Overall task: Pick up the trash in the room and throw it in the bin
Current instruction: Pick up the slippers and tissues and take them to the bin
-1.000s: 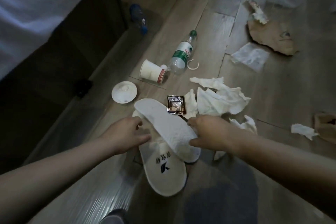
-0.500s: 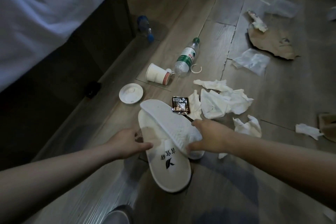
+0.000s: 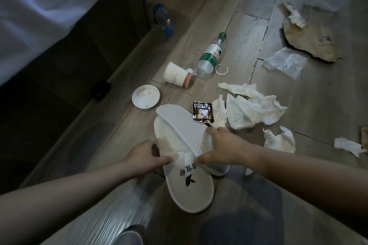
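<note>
A dim wood floor (image 3: 229,16) runs beside a bed (image 3: 39,16), and litter lies all over it. No bin is in view, so by my reading the task has barely begun.

Both hands are on a crossed pair of white slippers close to the person. The left hand (image 3: 146,157) grips the left edge of the lower slipper (image 3: 189,191), thumb on top. The right hand (image 3: 223,149) curls over the upper slipper (image 3: 179,123).

The lower slipper's long axis runs near to far, its logo end toward the person. The upper one lies sole-up across it, slanting from far left to near right.

Left on the floor are:
- a tipped cup (image 3: 176,74) and its lid (image 3: 145,96)
- a green-capped bottle (image 3: 211,55) lying with its cap pointing away
- a blue bottle (image 3: 162,17) by the bed
- a sachet (image 3: 203,111) just beside the slippers
- tissues (image 3: 251,109)
- a plastic bag (image 3: 284,62)
- brown paper (image 3: 312,43)
</note>
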`<state>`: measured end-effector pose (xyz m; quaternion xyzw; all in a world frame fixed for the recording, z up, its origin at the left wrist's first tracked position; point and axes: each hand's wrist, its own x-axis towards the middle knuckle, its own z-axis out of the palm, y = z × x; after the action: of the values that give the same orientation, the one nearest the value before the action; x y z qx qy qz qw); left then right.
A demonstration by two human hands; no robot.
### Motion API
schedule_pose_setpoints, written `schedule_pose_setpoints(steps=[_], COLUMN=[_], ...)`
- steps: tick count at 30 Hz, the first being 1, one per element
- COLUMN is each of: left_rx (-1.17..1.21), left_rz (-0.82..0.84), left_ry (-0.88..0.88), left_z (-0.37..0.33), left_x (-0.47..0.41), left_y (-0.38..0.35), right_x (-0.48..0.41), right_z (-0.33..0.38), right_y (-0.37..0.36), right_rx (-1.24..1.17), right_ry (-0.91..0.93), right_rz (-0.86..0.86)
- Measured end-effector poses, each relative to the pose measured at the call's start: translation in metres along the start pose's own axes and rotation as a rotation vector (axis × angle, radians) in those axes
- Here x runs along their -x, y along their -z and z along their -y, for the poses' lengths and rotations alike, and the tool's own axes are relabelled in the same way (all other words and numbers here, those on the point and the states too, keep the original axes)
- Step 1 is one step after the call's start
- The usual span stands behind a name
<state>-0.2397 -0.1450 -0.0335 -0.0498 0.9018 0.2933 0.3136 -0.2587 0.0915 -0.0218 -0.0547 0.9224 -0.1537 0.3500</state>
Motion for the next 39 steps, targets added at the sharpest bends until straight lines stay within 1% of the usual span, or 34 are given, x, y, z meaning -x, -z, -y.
schedule_pose_setpoints(steps=[5,9,12,14,16,19,25,33,36,39], left_rx=[0.179,0.322,0.407,0.415,0.410,0.466,0.603,0.653,0.679,0.674], left_rz=[0.033,0.013,0.001,0.014,0.012,0.000,-0.078,-0.109,-0.091,-0.068], left_ry=[0.068,0.140,0.136,0.131,0.157,0.190,0.149,0.079,0.067,0.053], left_z=[0.001,-0.003,-0.004,-0.003,-0.004,-0.007,-0.013,-0.025,-0.026,-0.025], left_x=[-0.004,-0.004,-0.005,-0.007,-0.010,-0.009,-0.005,-0.004,-0.006,-0.010], left_y=[-0.014,-0.016,-0.014,-0.011,-0.008,-0.004,0.003,0.013,0.013,0.011], right_x=[-0.006,-0.004,0.001,0.006,0.012,0.020,0.031,0.022,0.017,0.010], right_z=[-0.002,-0.007,-0.012,-0.014,-0.015,-0.019,-0.027,-0.053,-0.064,-0.071], right_y=[-0.002,0.000,0.001,0.004,0.007,0.011,0.026,0.054,0.063,0.067], right_rx=[-0.098,-0.168,-0.189,-0.179,-0.176,-0.203,-0.250,-0.279,-0.293,-0.274], right_ry=[-0.010,-0.045,-0.074,-0.078,-0.074,-0.029,0.027,-0.109,-0.175,-0.175], right_rz=[0.008,0.008,0.009,-0.012,-0.051,-0.152,-0.282,-0.492,-0.530,-0.535])
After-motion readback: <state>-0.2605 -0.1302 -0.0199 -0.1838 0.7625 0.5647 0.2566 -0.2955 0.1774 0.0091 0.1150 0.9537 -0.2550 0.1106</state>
